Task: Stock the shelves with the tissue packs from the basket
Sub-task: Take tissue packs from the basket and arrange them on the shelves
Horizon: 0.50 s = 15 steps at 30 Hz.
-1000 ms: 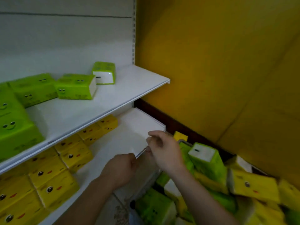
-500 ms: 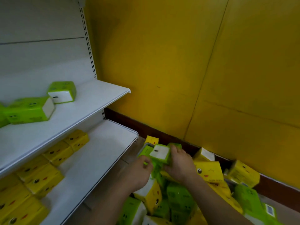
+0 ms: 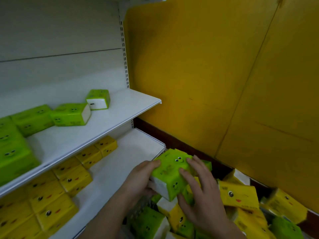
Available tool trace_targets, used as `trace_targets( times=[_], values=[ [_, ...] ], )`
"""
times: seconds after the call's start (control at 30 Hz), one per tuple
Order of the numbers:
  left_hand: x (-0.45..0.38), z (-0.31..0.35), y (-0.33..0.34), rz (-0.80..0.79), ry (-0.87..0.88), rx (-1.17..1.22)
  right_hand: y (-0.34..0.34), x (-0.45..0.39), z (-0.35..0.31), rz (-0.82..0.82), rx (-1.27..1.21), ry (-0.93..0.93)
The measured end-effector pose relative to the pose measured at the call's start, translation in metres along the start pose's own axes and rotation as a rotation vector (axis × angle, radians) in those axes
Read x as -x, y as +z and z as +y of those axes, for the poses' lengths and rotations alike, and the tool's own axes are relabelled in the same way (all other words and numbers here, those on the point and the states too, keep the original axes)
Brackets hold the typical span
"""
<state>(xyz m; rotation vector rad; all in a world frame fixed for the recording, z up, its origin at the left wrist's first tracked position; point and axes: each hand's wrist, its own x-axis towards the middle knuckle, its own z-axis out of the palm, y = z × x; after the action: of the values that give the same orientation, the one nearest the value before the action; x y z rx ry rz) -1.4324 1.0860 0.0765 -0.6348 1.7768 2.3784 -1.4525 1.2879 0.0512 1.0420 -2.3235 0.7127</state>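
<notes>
A plain yellow panelled wall (image 3: 215,75) fills the right side, and a dark brown skirting board (image 3: 181,144) runs along its bottom edge, down by the floor.

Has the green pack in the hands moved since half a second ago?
Yes. The green pack, held by both hands, has come up from the pile toward the lower shelf corner.

The scene is dim and evenly lit, with no glare. The white upper shelf (image 3: 120,109) is the brightest surface; it casts soft shadow on the lower shelf (image 3: 120,163). The yellow wall (image 3: 215,75) darkens toward its top. Wide-angle distortion bends lines near the edges. Detail is soft throughout, most in the corners.
</notes>
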Motion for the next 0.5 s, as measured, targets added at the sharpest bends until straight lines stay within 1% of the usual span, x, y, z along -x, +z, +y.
trace_targets(
  times=[0.07,0.13,0.17,0.2,0.33,0.43,0.47,0.5],
  values=[
    [0.012,0.012,-0.009,-0.007,0.008,0.015,-0.004,-0.017,-0.006,-0.058,-0.108,0.054],
    [0.026,0.023,-0.019,0.003,0.090,-0.028,-0.009,-0.032,-0.011,-0.160,-0.369,0.115],
    [0.032,0.029,-0.026,0.038,0.132,-0.075,-0.011,-0.038,-0.014,-0.204,-0.505,0.139],
    [0.037,0.034,-0.034,0.075,0.174,-0.123,-0.010,-0.044,-0.017,-0.224,-0.589,0.147],
    [0.059,0.054,-0.067,0.236,0.273,-0.165,0.009,-0.081,-0.046,-0.274,-0.671,0.142],
    [0.077,0.075,-0.091,0.320,0.322,-0.196,0.025,-0.121,-0.081,-0.325,-0.870,0.283],
    [0.081,0.082,-0.099,0.362,0.354,-0.235,0.030,-0.136,-0.092,-0.322,-0.909,0.307],
    [0.084,0.090,-0.109,0.437,0.396,-0.315,0.036,-0.150,-0.103,-0.304,-0.928,0.324]
  ],
)
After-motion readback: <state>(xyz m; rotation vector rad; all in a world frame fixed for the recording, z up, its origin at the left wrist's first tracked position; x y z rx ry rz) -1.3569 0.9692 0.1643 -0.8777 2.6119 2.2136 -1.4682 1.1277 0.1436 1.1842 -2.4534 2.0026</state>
